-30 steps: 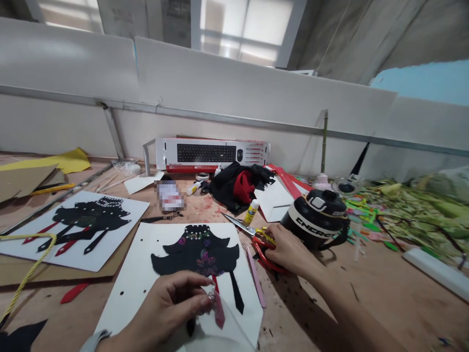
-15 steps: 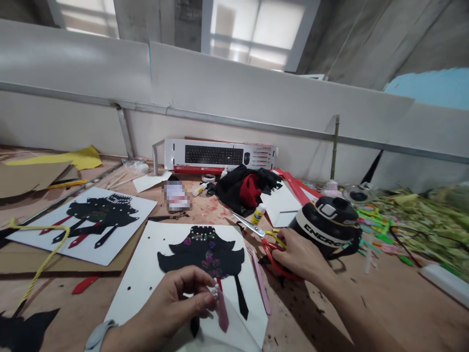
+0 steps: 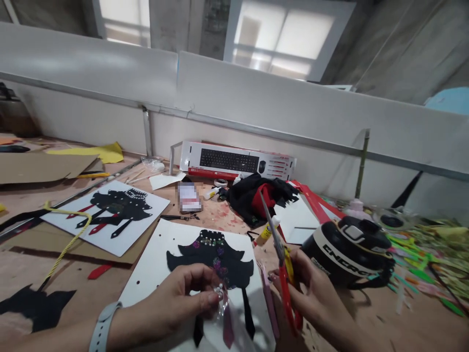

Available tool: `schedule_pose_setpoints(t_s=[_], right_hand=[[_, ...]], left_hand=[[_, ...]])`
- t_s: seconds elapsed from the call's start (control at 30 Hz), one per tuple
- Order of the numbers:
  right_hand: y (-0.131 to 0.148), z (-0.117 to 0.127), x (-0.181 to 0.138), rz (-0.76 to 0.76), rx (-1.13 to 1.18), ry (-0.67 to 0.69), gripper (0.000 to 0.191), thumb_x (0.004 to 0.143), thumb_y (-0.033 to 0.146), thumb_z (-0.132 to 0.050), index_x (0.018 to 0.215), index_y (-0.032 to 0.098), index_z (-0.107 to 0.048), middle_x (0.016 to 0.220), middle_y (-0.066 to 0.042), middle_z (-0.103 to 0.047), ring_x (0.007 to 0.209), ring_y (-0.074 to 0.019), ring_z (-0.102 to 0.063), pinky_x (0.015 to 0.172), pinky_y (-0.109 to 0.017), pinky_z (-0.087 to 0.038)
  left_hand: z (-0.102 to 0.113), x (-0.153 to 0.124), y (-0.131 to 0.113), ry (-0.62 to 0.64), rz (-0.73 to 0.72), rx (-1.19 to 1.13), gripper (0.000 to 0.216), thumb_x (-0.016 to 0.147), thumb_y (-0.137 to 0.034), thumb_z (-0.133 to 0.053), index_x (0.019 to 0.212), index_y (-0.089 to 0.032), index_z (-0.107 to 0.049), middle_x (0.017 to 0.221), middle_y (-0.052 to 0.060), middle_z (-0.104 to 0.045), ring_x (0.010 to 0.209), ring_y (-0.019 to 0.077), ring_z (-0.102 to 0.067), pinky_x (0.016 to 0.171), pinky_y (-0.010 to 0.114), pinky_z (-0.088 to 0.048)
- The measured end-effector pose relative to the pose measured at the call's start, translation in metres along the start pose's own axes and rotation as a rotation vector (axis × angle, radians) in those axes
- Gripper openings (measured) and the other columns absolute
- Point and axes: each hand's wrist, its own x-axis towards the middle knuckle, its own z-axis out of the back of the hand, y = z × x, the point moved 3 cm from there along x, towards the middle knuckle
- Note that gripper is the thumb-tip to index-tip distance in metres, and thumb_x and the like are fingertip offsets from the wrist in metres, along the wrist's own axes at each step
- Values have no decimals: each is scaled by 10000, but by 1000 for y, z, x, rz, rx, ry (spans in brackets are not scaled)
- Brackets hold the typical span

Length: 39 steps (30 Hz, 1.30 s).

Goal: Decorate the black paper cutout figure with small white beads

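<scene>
Over the lower part of a white sheet, my left hand pinches a clear plastic bag with small pearl-like beads bunched at the fingertips. The sheet bears a black pagoda-shaped cutout trimmed with beads and purple flower shapes; the bag and hand cover part of its hanging strips. To the right, my right hand grips scissors with red and yellow handles, held raised with the blades pointing up and away. The blades are apart from the bag. Pink tweezers lie along the sheet's right edge.
A black jug stands just right of my right hand. Behind are a glue bottle, black and red cloth, a phone and a keyboard box. Another decorated white sheet lies left, near yellow cord.
My right hand has lifted the scissors from beside the jug and brought them nearer, blades turned upward. My left hand still pinches the bag. The view has swung slightly left.
</scene>
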Motion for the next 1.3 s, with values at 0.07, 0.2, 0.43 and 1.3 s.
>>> schedule_pose_setpoints(t_s=[0.07,0.2,0.43,1.3], right_hand=[[2,-3,-5,7,54,33,198,794,407,-609,844,221,-561,746,-13,-620,694,-200,-587,606,-272,-496],[4,-5,-11,-13,78,162,271,810,484,-614,818,228,-528,735,1,-590,665,-186,-571,579,-260,-497],[14,-6,-16,30,-14,248,296,797,521,-587,844,236,-525,743,-7,-590,646,-187,-550,573,-256,-479],[26,-11,-8,39,-308,330,240,738,455,-680,823,257,-573,725,-42,-722,606,-230,-638,517,-265,-391]], left_hand=[[0,1,-3,-21,12,34,381,635,-454,-835,783,-165,-636,640,-38,-606,569,95,-531,602,233,-454],[7,3,-4,-77,-38,62,394,642,-488,-818,753,-148,-655,643,-16,-616,594,111,-542,615,250,-438],[18,3,-12,-94,-95,93,363,737,-460,-761,941,-161,-724,845,45,-708,730,153,-626,726,306,-481],[35,10,-32,-173,-326,195,315,790,-456,-697,796,-146,-646,685,0,-613,620,121,-541,601,254,-426]])
